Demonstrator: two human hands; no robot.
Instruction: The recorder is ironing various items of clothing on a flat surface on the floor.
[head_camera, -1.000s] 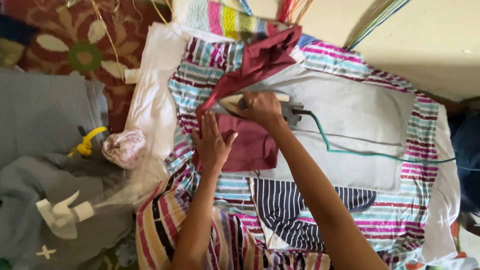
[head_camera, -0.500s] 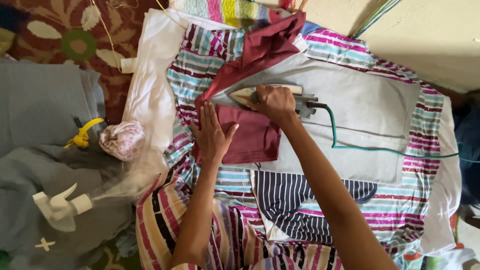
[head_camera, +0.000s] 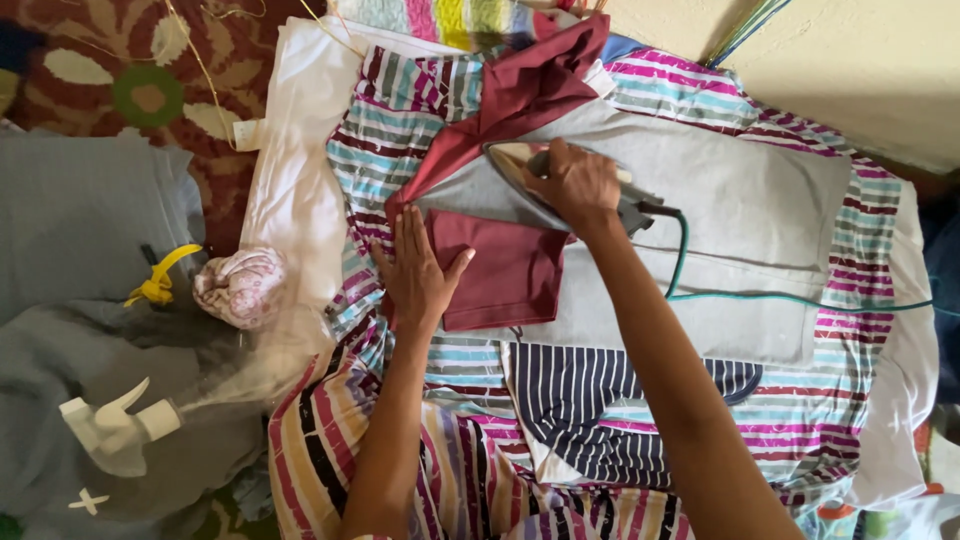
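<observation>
On a striped cloth (head_camera: 420, 130) spread over the floor lies a grey cloth (head_camera: 760, 220) with a maroon garment (head_camera: 500, 275). Right hand (head_camera: 575, 185), grip closed around the iron (head_camera: 520, 170); left hand (head_camera: 415, 275) flat, fingers spread, on the garment. Spray bottle (head_camera: 110, 430) on grey fabric at left.

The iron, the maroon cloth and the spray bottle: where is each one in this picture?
iron (head_camera: 510, 165): head view, on its pointed front end.
maroon cloth (head_camera: 505, 275): head view, on the flat folded part.
spray bottle (head_camera: 110, 430): head view, on its white trigger head.
</observation>
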